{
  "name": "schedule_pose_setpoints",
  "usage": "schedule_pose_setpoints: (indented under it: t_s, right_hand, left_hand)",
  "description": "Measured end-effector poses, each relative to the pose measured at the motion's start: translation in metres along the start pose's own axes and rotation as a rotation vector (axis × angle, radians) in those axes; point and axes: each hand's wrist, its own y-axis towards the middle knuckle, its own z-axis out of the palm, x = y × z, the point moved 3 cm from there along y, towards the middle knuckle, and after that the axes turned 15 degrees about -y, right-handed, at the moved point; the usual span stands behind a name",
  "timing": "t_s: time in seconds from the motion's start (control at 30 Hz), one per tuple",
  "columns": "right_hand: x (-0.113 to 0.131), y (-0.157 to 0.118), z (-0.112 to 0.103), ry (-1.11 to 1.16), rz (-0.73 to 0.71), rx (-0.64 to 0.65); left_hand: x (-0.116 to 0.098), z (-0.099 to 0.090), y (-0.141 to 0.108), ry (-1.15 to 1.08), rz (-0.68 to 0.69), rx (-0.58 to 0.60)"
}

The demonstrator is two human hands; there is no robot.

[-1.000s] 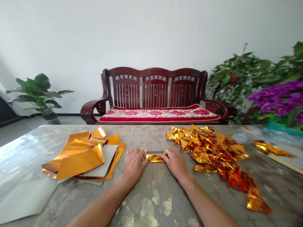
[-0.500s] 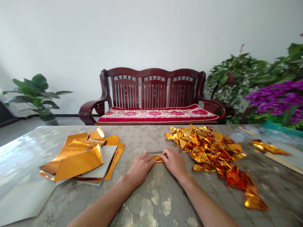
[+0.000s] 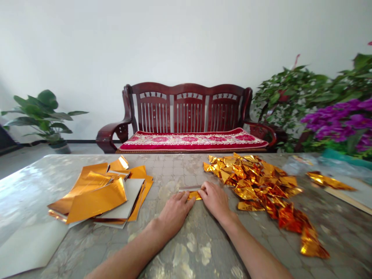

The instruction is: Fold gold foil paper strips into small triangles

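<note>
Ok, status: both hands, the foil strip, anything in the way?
Left hand on gold foil strip, right hand at its right end. Strip on table. Foil sheets off left, folded foil pile off right, both apart from hands.

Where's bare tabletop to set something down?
Free: the table between the forearms; also the far side, between the sheet stack and folded foil pile. Crowded: centre, with left hand and right hand on the gold strip; right, the foil pile, then clear plastic.
</note>
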Motion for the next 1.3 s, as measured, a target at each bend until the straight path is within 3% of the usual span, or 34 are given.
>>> schedule_pose_setpoints:
  t_s: [0.1,0.27,0.37,0.53,0.87,1.17,1.3]
  right_hand:
    - [0.001,-0.003,-0.003,-0.024,-0.02,-0.048]
    - [0.013,-0.013,-0.01,-0.093,-0.225,-0.142]
    - [0.019,-0.016,-0.01,-0.083,-0.275,-0.14]
    - [0.019,-0.015,-0.008,-0.066,-0.246,-0.077]
    - [0.0,-0.016,-0.011,-0.117,-0.218,-0.046]
    - [-0.012,-0.018,-0.011,-0.138,-0.195,-0.083]
    - [-0.021,-0.016,-0.008,-0.121,-0.098,-0.07]
  left_hand:
    - [-0.001,0.0,0.001,0.0,-0.003,0.004]
    - [-0.004,-0.004,0.003,-0.021,-0.005,-0.028]
    - [-0.005,-0.005,0.003,-0.031,-0.007,-0.042]
    - [-0.006,-0.003,0.001,-0.033,-0.023,-0.057]
    - [0.001,-0.005,-0.009,0.044,-0.199,0.002]
    - [0.004,-0.003,-0.011,0.042,-0.159,-0.025]
    - [0.004,0.0,-0.012,0.026,-0.14,-0.055]
